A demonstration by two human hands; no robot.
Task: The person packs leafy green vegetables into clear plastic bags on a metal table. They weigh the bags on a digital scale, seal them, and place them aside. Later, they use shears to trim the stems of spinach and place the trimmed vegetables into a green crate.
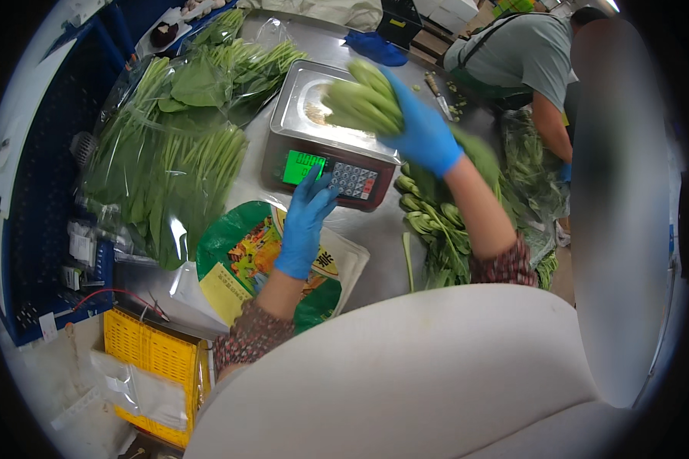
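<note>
My right hand (422, 129), in a blue glove, grips a bunch of leafy greens with pale green stems (367, 100), held over the steel pan (307, 86) of a digital scale. The bunch is blurred, and its leaves trail behind my wrist. My left hand (310, 221), also gloved in blue, holds nothing, its fingers spread over the scale's lit green display (303, 167) and beside its keypad (353, 181). Beneath my left hand and forearm lies a green and yellow printed bag (235, 229). More loose greens with thick stems (430, 221) lie right of the scale.
Plastic-bagged leafy greens (172, 155) cover the left of the steel table. A knife (436, 94) lies beyond my right hand, near a blue cloth-like item (376, 49). A co-worker (517, 57) bends over bagged greens (525, 149) at the right. A yellow crate (155, 350) stands lower left.
</note>
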